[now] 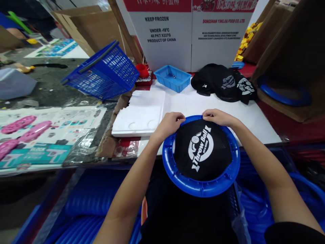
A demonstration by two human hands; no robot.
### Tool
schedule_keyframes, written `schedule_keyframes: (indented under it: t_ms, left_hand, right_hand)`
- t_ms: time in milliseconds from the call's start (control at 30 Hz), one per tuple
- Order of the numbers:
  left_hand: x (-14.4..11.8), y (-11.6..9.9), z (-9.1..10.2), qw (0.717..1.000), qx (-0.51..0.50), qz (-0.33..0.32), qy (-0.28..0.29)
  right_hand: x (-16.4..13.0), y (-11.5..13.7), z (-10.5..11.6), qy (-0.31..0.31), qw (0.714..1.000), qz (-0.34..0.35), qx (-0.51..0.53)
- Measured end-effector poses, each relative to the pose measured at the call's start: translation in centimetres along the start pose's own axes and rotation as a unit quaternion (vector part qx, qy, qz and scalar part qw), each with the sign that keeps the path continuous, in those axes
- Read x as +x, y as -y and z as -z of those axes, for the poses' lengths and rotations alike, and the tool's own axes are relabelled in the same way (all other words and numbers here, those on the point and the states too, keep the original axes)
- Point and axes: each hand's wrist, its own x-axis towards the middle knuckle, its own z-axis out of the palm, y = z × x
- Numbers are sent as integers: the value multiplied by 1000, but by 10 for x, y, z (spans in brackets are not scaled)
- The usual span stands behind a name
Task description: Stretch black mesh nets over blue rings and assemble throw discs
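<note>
Both my hands pinched the far rim, centre frame.
My left hand [169, 124] and right hand [218, 117], fingers closed, gripped black printed mesh [203, 149] over the round blue plastic hoop [200, 186], equally near.

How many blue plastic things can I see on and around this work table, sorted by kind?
Blue rings: 2, one held by the left hand and right hand, one in the cardboard box
Blue basket: 1
Blue tray: 1
Total: 4
</note>
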Motion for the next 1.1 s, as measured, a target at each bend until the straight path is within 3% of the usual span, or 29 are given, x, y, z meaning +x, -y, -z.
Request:
schedule_keyframes:
  t_ms: [167, 300, 467, 633, 867, 1100]
  left_hand:
    - [-1, 0, -5, 997, 6, -66, 36]
    - [-1, 1, -11, 997, 16, -81, 8]
    - [-2, -1, -12, 1000, -12, -26, -8]
    - [3, 1, -5, 998, -54, 7, 16]
    - [10, 14, 1, 960, -251, 115, 44]
    - [11, 19, -6, 979, -189, 79, 21]
  right_hand:
    - [-3, 2, -2, -2, 1000, 0, 4]
    - [-4, 6, -1, 7, 1000, 15, 4]
    - [-6, 10, 4, 23, 1000, 15, 7]
    - [-1, 13, 4, 24, 999, 2, -38]
    - [3, 10, -2, -5, 997, -7, -81]
    - [3, 19, 2, 17, 995, -21, -95]
